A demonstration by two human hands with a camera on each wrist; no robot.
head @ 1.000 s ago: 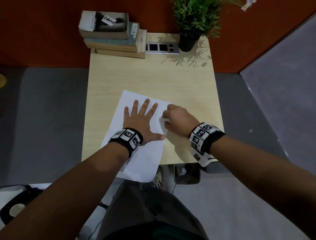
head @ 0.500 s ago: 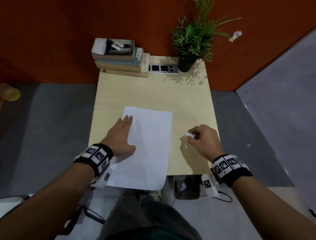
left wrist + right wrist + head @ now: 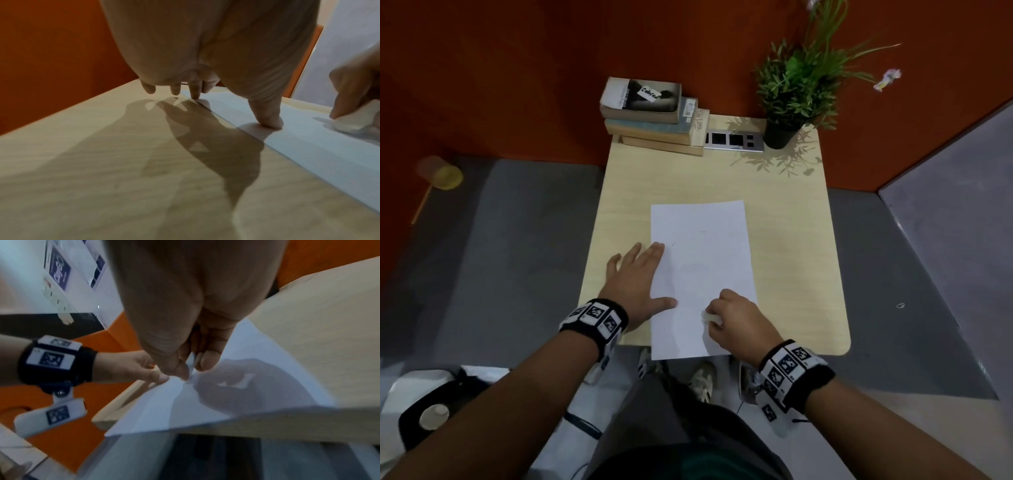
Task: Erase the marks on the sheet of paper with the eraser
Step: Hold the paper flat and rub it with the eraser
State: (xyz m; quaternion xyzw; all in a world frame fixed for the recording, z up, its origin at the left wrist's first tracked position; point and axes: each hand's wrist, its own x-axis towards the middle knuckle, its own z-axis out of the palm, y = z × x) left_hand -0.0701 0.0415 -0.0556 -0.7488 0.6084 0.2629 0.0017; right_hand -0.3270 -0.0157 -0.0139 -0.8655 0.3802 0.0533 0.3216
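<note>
A white sheet of paper (image 3: 702,267) lies lengthwise on the wooden table (image 3: 791,240), its near end hanging over the front edge. Faint pencil marks (image 3: 673,244) show near its upper left. My left hand (image 3: 637,277) lies flat and open on the sheet's left edge, thumb (image 3: 267,120) and fingertips pressing it down. My right hand (image 3: 736,317) pinches a small white eraser (image 3: 712,319) and holds it against the paper's lower right part. The eraser (image 3: 349,121) also shows in the left wrist view, and as a white sliver (image 3: 190,361) between thumb and finger in the right wrist view.
A stack of books (image 3: 654,116) stands at the table's back left, a socket panel (image 3: 732,140) beside it, and a potted plant (image 3: 791,99) at the back right. Grey floor surrounds the table; a bin (image 3: 748,380) sits below its front edge.
The sheet now lies straight instead of slanted. My right hand came back from the bare table onto the paper's lower right with the eraser. My left hand shifted to the sheet's left edge.
</note>
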